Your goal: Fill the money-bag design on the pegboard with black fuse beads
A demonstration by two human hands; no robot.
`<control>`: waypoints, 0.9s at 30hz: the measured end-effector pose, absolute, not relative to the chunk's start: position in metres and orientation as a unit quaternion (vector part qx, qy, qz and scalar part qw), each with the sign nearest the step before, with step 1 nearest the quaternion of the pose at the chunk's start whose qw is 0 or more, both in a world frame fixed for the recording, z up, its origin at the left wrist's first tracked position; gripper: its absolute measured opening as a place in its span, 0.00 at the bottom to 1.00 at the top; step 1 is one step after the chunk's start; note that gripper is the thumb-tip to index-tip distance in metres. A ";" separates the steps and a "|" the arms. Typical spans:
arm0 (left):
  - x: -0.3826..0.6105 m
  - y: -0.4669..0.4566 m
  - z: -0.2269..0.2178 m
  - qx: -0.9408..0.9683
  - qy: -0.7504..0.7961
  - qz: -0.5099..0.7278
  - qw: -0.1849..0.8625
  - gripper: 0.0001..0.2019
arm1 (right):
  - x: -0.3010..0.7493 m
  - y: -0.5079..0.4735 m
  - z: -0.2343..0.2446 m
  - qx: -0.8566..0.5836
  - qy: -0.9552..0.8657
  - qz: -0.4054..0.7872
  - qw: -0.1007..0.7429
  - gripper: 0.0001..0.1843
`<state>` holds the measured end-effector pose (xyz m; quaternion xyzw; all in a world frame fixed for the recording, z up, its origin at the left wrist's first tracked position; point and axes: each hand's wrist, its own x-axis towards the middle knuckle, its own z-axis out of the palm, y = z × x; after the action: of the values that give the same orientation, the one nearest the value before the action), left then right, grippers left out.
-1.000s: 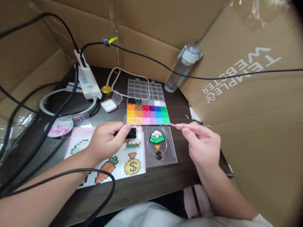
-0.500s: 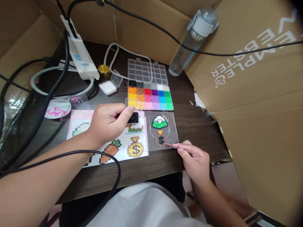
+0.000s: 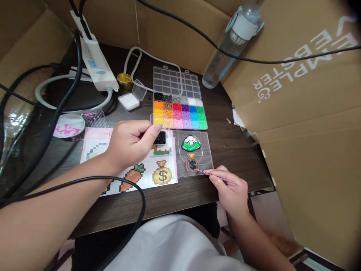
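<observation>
My right hand [image 3: 229, 188] pinches thin pink tweezers [image 3: 216, 174]. Their tip rests at the lower right edge of a round money bag of beads [image 3: 192, 165], with an orange-brown rim and a dark middle, on the clear pegboard [image 3: 207, 156]. Above it on the board is a rice ball of white and green beads [image 3: 191, 143]. Over the pattern sheet [image 3: 172, 180], my left hand [image 3: 129, 145] is closed, its thumb at a small clear box of black beads [image 3: 160, 138]; its curled fingers are partly hidden. A printed money bag [image 3: 161, 173] shows on the sheet.
A sorted bead case [image 3: 180, 113] lies behind the board, its lid raised. Further left are a box of white beads [image 3: 129, 101], a gold cup [image 3: 124, 80], a dish of pink beads [image 3: 69, 126] and a power strip [image 3: 97, 69]. A bottle [image 3: 231, 49] stands back right; black cables cross overhead.
The tweezers' tip has shifted slightly left against the money bag's edge. The whole view has moved a little; my left hand keeps its place by the box of black beads.
</observation>
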<state>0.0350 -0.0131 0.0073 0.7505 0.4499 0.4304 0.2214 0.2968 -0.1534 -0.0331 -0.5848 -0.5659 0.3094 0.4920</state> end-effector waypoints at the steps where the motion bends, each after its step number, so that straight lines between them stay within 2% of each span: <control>1: 0.035 -0.013 0.007 0.750 0.449 0.431 0.221 0.24 | 0.297 -0.153 -0.033 -0.586 -0.566 0.308 0.492 0.13; 17: 0.034 -0.013 0.008 0.757 0.439 0.434 0.214 0.24 | 0.296 -0.154 -0.030 -0.596 -0.572 0.294 0.480 0.12; 27: 0.035 -0.015 0.010 0.753 0.455 0.419 0.222 0.23 | 0.300 -0.153 -0.039 -0.578 -0.521 0.325 0.538 0.10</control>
<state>0.0352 -0.0150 0.0105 0.7533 0.4553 0.4193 0.2224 0.3005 -0.1527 -0.0388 -0.5776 -0.5210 0.3246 0.5381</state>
